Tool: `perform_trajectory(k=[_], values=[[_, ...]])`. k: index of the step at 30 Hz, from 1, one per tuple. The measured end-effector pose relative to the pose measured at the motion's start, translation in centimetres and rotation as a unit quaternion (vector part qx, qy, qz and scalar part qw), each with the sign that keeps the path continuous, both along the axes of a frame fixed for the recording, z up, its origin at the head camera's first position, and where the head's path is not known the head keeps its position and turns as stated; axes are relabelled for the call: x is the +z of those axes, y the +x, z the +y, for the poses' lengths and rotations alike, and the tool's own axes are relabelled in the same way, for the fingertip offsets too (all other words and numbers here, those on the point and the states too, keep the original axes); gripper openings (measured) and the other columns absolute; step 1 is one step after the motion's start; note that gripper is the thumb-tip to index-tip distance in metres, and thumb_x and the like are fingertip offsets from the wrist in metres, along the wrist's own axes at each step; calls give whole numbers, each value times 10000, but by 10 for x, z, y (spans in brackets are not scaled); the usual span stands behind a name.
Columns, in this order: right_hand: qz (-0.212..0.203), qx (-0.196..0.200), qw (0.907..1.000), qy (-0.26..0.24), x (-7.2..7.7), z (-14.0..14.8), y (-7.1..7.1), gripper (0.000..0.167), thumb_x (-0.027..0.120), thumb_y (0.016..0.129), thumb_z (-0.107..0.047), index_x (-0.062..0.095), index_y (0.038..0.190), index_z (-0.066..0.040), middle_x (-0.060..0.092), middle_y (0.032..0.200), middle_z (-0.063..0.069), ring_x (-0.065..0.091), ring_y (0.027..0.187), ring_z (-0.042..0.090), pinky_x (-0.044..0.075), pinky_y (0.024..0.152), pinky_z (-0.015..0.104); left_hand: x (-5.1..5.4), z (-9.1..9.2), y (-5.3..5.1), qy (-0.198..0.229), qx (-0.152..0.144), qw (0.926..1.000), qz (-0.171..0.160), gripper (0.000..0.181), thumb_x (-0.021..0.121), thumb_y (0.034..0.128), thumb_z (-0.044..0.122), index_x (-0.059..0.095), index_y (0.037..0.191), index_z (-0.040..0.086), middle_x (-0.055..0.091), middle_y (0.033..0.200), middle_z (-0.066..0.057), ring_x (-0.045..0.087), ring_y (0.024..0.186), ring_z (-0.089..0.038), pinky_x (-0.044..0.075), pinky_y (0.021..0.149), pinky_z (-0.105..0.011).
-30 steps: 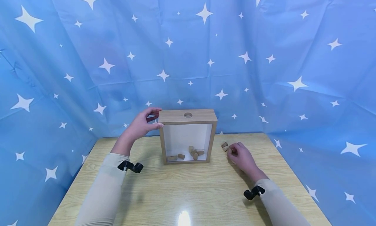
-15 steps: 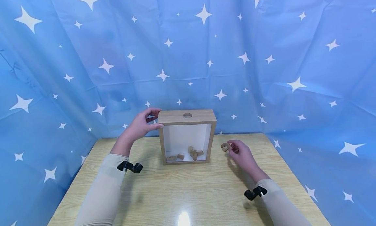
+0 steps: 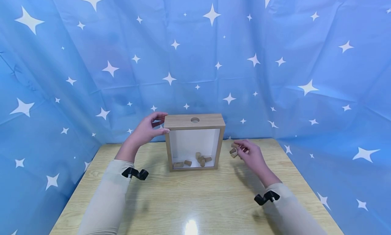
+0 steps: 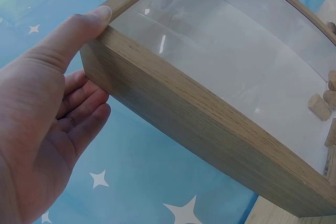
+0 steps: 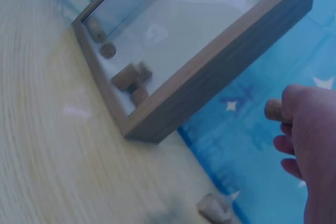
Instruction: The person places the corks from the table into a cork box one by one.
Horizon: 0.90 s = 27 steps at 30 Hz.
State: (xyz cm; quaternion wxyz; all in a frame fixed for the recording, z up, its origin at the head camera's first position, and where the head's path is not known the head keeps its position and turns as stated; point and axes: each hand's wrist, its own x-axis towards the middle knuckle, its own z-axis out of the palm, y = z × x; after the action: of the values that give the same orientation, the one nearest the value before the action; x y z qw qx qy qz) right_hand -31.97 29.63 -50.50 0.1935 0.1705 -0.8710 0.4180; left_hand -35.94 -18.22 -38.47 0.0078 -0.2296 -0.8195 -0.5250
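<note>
A wooden shadow box (image 3: pixel 180 121) with a clear front and a round hole in its top stands upright on the table. My left hand (image 3: pixel 143 131) grips its upper left corner, thumb on the front edge and fingers behind, as the left wrist view shows. Several wine corks (image 4: pixel 319 107) lie at the bottom inside the box. To the right of it, my right hand (image 3: pixel 253 157) pinches a cork (image 5: pixel 273 109) between thumb and fingers, raised off the table. Below that hand, loose corks (image 3: pixel 233 153) rest on the tabletop.
The light wooden table (image 3: pixel 183 197) ends just behind the box. A blue curtain with white stars (image 3: pixel 195 58) hangs behind it and along both sides. Black wrist mounts (image 3: pixel 266 198) sit on both sleeves.
My right hand has picked a cork up from the small group beside the box and lifted it slightly. My left hand and the box have stayed in place.
</note>
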Motion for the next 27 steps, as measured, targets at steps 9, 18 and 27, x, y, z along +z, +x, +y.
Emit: perform_trajectory(k=[9, 18, 27], values=[[243, -147, 9994, -180, 29, -3, 4, 260, 738, 1032, 29, 791, 1273, -52, 725, 1083, 78, 666, 936, 151, 599, 817, 239, 1, 0, 1, 5, -5, 10000, -27, 726, 887, 988, 255, 535, 1610, 129, 553, 1525, -151, 501, 1520, -401, 439, 1256, -567], [242, -288, 9988, -319, 48, -5, 6, 258, 743, 1030, 28, 800, 1266, -60, 727, 1141, 74, 702, 1025, 178, 538, 911, 112, 3, 1, 2, -13, 36, 10000, -61, 715, 881, 994, 258, 535, 1609, 145, 550, 1523, -137, 498, 1523, -384, 463, 1242, -545], [253, -125, 9982, -520, 63, -9, 11, 268, 713, 1030, 50, 799, 1260, -59, 718, 1211, 84, 668, 1057, 74, 528, 972, 107, 3, 1, 3, -30, 28, 10000, -53, 728, 883, 992, 284, 531, 1613, 142, 545, 1529, -140, 492, 1525, -389, 460, 1240, -563]])
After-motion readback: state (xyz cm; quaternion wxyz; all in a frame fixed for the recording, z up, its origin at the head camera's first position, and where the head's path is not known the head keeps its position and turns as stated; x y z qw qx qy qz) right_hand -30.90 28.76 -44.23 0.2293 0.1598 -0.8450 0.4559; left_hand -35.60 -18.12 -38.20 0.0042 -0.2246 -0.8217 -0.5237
